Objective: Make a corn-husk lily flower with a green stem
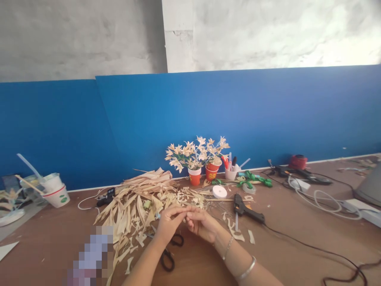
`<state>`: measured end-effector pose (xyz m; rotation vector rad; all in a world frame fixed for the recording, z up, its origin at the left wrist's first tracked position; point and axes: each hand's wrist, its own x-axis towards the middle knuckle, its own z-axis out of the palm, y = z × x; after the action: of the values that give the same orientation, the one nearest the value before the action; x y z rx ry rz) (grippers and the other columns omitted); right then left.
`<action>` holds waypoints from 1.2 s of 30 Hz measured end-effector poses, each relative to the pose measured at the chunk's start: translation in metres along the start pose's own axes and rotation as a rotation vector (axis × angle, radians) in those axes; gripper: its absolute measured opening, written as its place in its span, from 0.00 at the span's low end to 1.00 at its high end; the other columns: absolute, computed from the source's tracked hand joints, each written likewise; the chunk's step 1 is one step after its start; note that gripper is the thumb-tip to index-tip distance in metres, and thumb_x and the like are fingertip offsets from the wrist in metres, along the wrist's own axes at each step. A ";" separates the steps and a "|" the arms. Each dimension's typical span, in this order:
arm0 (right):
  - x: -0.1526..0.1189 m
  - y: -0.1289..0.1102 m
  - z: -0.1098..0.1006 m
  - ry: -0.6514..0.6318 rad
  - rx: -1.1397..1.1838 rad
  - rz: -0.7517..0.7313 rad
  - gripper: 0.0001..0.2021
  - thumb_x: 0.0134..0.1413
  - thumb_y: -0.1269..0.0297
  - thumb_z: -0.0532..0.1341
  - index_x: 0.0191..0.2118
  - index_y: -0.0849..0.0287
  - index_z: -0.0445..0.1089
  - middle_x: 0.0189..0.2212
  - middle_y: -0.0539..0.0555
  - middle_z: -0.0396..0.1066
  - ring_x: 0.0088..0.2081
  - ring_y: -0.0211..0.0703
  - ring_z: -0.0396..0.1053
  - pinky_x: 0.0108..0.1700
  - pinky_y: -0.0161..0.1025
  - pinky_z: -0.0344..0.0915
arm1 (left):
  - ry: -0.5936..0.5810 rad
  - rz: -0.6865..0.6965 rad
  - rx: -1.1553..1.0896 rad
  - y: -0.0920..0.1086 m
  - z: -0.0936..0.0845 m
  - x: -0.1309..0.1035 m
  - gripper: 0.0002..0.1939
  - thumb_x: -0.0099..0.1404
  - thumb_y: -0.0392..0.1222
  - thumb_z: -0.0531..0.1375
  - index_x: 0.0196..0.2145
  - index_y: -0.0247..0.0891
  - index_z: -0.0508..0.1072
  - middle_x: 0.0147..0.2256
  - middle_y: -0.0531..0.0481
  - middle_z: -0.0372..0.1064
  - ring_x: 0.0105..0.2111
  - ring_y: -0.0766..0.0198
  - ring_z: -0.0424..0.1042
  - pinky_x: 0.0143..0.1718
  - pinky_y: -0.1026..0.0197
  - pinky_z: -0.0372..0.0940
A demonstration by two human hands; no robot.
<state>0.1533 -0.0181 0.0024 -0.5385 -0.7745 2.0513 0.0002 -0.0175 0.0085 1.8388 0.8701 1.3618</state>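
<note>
My left hand (168, 224) and my right hand (202, 222) meet fingertip to fingertip over the brown table, pinching a small pale husk piece (185, 211) between them; the piece is too small to make out. Black-handled scissors (170, 254) lie on the table just under my left wrist. A heap of dried corn husk strips (139, 202) spreads to the left and behind my hands. My right wrist wears two silver bracelets.
Husk flowers stand in orange cups (195, 176) by the blue partition. A black glue gun (247, 210) with its cord lies right of my hands, beside a white tape roll (219, 192). White cups (56, 192) sit far left; cables (324, 198) and a red spool (298, 161) far right.
</note>
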 end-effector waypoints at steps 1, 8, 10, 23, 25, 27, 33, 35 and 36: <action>0.000 0.000 -0.001 -0.012 0.006 0.005 0.14 0.37 0.72 0.71 0.32 0.64 0.68 0.20 0.45 0.68 0.19 0.25 0.64 0.24 0.23 0.59 | -0.022 -0.023 -0.022 0.002 0.000 0.000 0.06 0.59 0.38 0.60 0.29 0.38 0.77 0.28 0.49 0.71 0.31 0.62 0.70 0.35 0.62 0.64; 0.001 0.001 0.001 0.131 -0.186 -0.131 0.18 0.33 0.67 0.72 0.33 0.60 0.66 0.21 0.46 0.70 0.20 0.29 0.65 0.24 0.26 0.58 | -0.099 -0.100 0.022 0.006 0.000 0.001 0.09 0.62 0.40 0.54 0.25 0.37 0.68 0.27 0.52 0.66 0.31 0.64 0.67 0.36 0.63 0.62; 0.003 0.002 0.002 0.219 -0.355 -0.235 0.15 0.35 0.64 0.70 0.30 0.61 0.67 0.20 0.47 0.70 0.21 0.32 0.65 0.25 0.29 0.58 | -0.037 -0.111 0.098 0.000 0.001 0.001 0.09 0.61 0.39 0.54 0.24 0.37 0.67 0.26 0.52 0.65 0.29 0.64 0.66 0.34 0.63 0.62; 0.002 0.003 0.007 0.314 -0.899 -0.441 0.10 0.46 0.59 0.60 0.23 0.61 0.67 0.17 0.47 0.64 0.22 0.35 0.60 0.26 0.33 0.56 | 0.039 -0.079 0.258 -0.005 -0.001 0.000 0.08 0.59 0.37 0.54 0.22 0.37 0.67 0.25 0.52 0.66 0.28 0.63 0.66 0.30 0.63 0.60; 0.002 0.003 0.007 0.265 -0.780 -0.370 0.13 0.45 0.56 0.61 0.22 0.61 0.66 0.16 0.47 0.63 0.21 0.34 0.59 0.26 0.33 0.56 | 0.029 -0.070 0.260 -0.006 -0.002 0.000 0.08 0.58 0.36 0.54 0.22 0.37 0.67 0.25 0.51 0.66 0.28 0.63 0.66 0.30 0.63 0.61; 0.002 0.002 0.009 0.249 -0.680 -0.326 0.15 0.43 0.54 0.63 0.22 0.62 0.67 0.16 0.47 0.63 0.20 0.33 0.59 0.26 0.32 0.55 | 0.043 -0.074 0.257 -0.007 -0.001 0.001 0.07 0.57 0.36 0.55 0.23 0.37 0.68 0.26 0.51 0.67 0.28 0.63 0.67 0.30 0.63 0.61; 0.001 0.002 0.012 0.282 -0.567 -0.299 0.16 0.39 0.53 0.66 0.23 0.63 0.69 0.17 0.47 0.64 0.20 0.32 0.59 0.25 0.32 0.54 | 0.117 -0.065 0.290 -0.007 0.000 -0.001 0.04 0.57 0.37 0.56 0.26 0.37 0.70 0.27 0.50 0.68 0.28 0.62 0.68 0.31 0.62 0.63; 0.001 0.001 0.013 0.277 -0.573 -0.306 0.16 0.38 0.53 0.67 0.23 0.63 0.69 0.17 0.47 0.64 0.20 0.32 0.59 0.26 0.32 0.54 | 0.096 -0.027 0.272 -0.006 0.000 -0.001 0.06 0.58 0.36 0.56 0.27 0.37 0.72 0.28 0.49 0.69 0.31 0.61 0.69 0.34 0.60 0.64; 0.001 0.001 0.013 0.277 -0.576 -0.312 0.16 0.38 0.52 0.67 0.23 0.62 0.69 0.17 0.47 0.64 0.20 0.32 0.59 0.26 0.32 0.55 | 0.080 -0.013 0.257 -0.005 0.000 -0.001 0.06 0.58 0.36 0.55 0.28 0.38 0.73 0.29 0.48 0.70 0.32 0.61 0.69 0.35 0.60 0.64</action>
<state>0.1445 -0.0222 0.0105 -0.9322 -1.1989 1.4168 -0.0003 -0.0157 0.0043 1.9756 1.1419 1.3753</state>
